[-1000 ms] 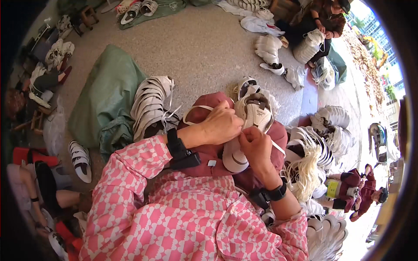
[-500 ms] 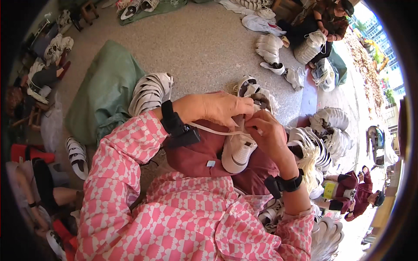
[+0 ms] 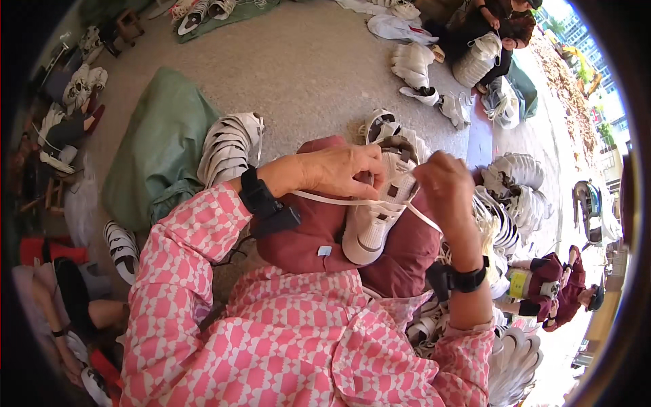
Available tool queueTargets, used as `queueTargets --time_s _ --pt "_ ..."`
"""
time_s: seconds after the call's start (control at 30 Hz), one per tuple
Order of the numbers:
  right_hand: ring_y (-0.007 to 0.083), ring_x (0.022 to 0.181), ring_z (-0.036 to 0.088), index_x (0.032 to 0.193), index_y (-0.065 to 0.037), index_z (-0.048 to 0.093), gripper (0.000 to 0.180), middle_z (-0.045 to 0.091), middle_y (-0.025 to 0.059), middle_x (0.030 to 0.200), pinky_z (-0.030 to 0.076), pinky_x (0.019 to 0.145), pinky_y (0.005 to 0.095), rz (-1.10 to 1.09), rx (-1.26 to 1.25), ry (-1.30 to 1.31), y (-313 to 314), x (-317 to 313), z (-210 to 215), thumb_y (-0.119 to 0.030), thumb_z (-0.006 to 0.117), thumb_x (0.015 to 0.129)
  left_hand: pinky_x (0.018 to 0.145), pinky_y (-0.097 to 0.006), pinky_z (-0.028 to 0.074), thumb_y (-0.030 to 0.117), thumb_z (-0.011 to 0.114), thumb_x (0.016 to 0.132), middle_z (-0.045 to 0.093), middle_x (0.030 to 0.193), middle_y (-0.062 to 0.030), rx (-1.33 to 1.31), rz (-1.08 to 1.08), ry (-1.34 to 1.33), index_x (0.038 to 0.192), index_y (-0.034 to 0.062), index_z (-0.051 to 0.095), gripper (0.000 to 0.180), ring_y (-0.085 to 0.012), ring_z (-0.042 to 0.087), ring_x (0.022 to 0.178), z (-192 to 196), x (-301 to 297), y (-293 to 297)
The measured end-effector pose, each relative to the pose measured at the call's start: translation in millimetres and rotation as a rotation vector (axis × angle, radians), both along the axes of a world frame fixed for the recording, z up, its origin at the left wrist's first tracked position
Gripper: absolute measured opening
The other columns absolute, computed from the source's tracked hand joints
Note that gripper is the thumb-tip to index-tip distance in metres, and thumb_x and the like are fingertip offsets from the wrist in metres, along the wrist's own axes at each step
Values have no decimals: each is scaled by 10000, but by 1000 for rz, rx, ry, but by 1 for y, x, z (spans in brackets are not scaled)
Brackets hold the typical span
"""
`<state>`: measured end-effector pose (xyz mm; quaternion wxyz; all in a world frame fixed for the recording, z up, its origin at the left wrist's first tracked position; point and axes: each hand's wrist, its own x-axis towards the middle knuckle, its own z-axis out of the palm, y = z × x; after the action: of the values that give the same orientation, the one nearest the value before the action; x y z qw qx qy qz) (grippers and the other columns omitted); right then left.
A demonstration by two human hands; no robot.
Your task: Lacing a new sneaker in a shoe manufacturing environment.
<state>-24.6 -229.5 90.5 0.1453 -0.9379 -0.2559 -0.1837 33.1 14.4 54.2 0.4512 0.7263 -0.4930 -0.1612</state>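
Plainly, the white mesh sneaker [image 3: 372, 224] lies across your maroon trousers [image 3: 302, 234] between your two grips, its long axis running from the toe nearest you to the collar farther out. Your left grip [image 3: 342, 171] is loosely curled at its left side; your right grip [image 3: 446, 188] is bunched just beside its right edge. The cream lace [image 3: 332, 200] crosses the sneaker; whether either grip pinches it, I cannot tell.

Two hands [image 3: 346, 169], one shoe [image 3: 371, 227] between them, one lace [image 3: 329, 199], two black wristbands [image 3: 255, 195].
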Motion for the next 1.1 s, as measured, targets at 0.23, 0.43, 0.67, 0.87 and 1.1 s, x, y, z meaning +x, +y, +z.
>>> queueTargets --time_s 0.23,0.43,0.67,0.87,1.1 --pt "177 841 661 974 -9 619 127 658 124 1119 530 717 310 55 1443 1126 -26 -15 -8 -130 616 937 794 -360 470 227 726 792 523 955 -74 189 214 -315 825 69 684 167 -270 557 954 -5 -26 -19" --pt "298 1155 599 1032 19 594 141 624 174 1220 409 1101 463 371 2215 891 -65 2 -44 -95 557 957 844 -323 430 192 734 771 499 989 -57 141 49 50 827 61 717 144 -227 536 958 1 -8 -8" --pt "345 1032 605 1123 127 480 180 608 244 1037 396 1105 522 444 2779 337 -265 -20 -12 37 417 980 874 -303 411 186 769 737 478 1053 -43 305 -45 69 841 57 731 170 -192 515 989 11 -3 -5" --pt "302 964 606 1117 118 497 185 600 205 982 456 1020 491 409 2822 164 -366 -69 -6 10 400 1001 803 -287 450 134 783 709 502 1052 -48 186 -48 54 955 36 691 281 -171 547 911 6 -9 -10" --pt "295 1032 579 1182 121 493 233 593 217 1060 476 929 400 544 2612 277 -346 -83 14 -13 432 1001 642 -300 480 80 760 718 592 961 -52 144 88 46 1091 45 574 418 -141 575 640 3 -9 -16"
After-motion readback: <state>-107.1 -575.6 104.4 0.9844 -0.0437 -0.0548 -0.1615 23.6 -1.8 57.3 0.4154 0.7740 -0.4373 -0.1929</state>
